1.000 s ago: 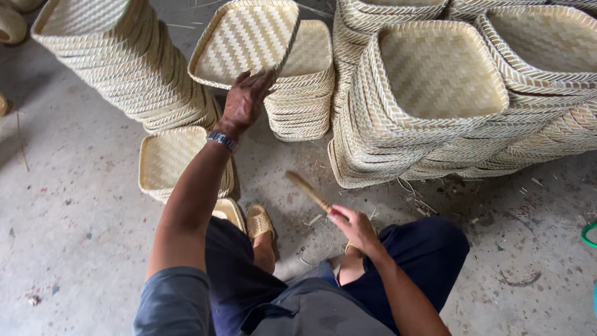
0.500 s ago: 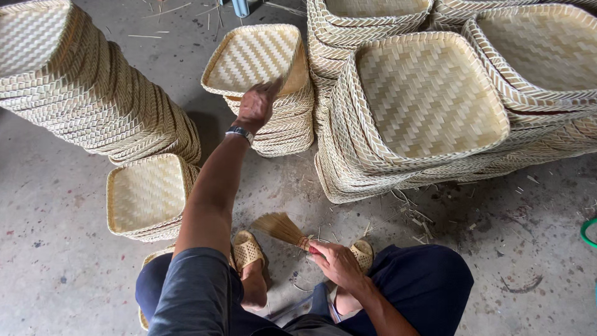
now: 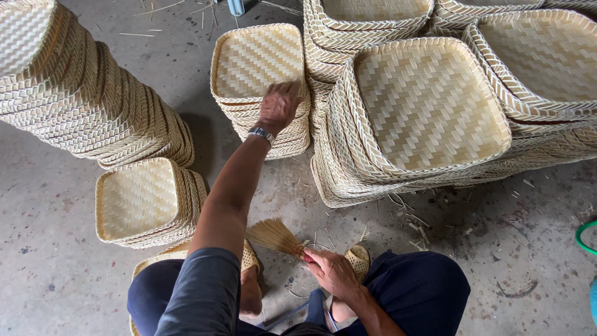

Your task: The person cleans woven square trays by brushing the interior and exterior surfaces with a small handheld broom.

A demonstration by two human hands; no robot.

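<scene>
From the head view we look down on a person squatting on a grey concrete floor [image 3: 50,205] among stacks of woven bamboo trays.

The left hand [image 3: 278,107] is stretched forward and reaches the near rim of the top tray on a short stack of small square trays [image 3: 252,59]. Its fingers are curled down over that rim; the hand is blurred, so we cannot tell whether they grip the tray or only touch it. A wristwatch [image 3: 262,134] sits on that wrist.

The right hand [image 3: 333,274] is held low, close to the knees, and is closed around the bound end of a small straw brush [image 3: 277,238]. The brush's bristles fan out to the left, above the floor and just beside the left forearm.

To the right of the small stack we see a large stack of bigger trays [image 3: 429,106], its top tray tilted toward us, with more large trays [image 3: 547,56] behind and to the right. At the far left a tall leaning stack [image 3: 81,106] lies on its side, and below it another short stack of small trays [image 3: 140,202] stands on the floor, near the person's left knee. Woven sandals [image 3: 359,261] show on the feet, and bits of straw litter the floor in front of the large stack.
</scene>
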